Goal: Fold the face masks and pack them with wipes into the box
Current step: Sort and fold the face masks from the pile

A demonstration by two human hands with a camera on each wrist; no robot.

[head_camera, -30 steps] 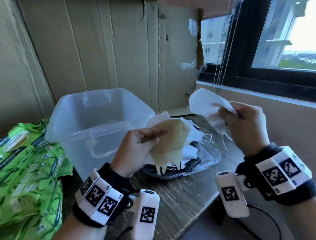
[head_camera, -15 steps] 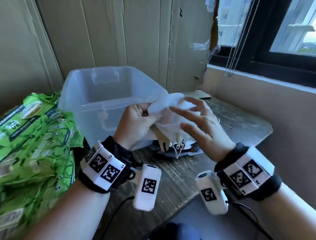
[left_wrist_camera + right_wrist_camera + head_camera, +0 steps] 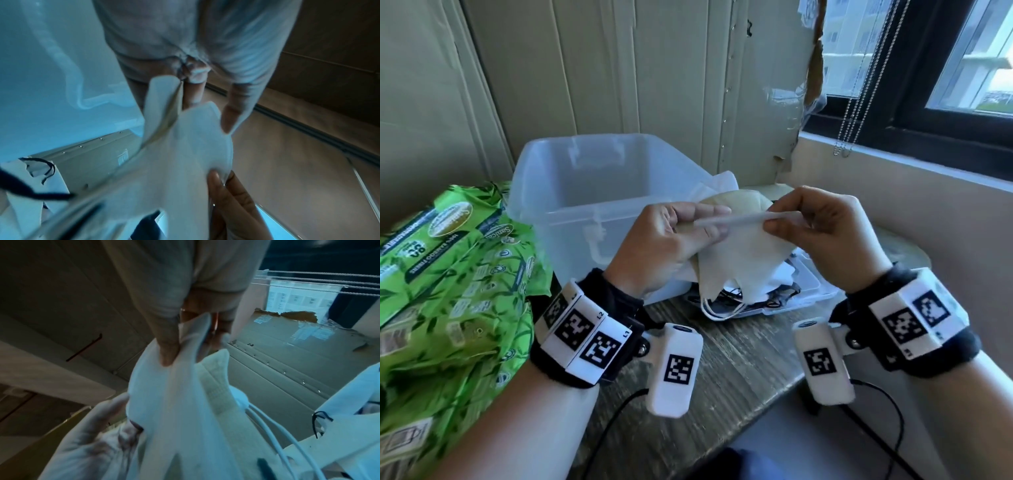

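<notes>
A white face mask [image 3: 736, 220], folded flat and seen edge-on, is stretched between my hands above the table. My left hand [image 3: 705, 228] grips its left end together with a beige mask [image 3: 743, 253] that hangs beneath. My right hand [image 3: 774, 219] pinches the right end. In the left wrist view my left hand [image 3: 207, 110] pinches the white mask [image 3: 185, 154]. In the right wrist view my right hand [image 3: 191, 347] pinches that mask [image 3: 164, 402], with the beige mask [image 3: 216, 386] beside it. The clear plastic box [image 3: 585, 178] stands just behind my left hand. Green wipe packs [image 3: 448, 274] lie at the left.
Under my hands, a clear lid [image 3: 811, 291] on the wooden table [image 3: 722, 377] holds more white masks with black ear loops. A wall panel stands behind the box. A window sill [image 3: 928, 171] with hanging blind chains [image 3: 852, 102] runs along the right. Cables trail off the table's near edge.
My right hand brought the white mask over to the left hand, spread open over it, and now pinches its right end. The mask is now flat and edge-on between both hands.
</notes>
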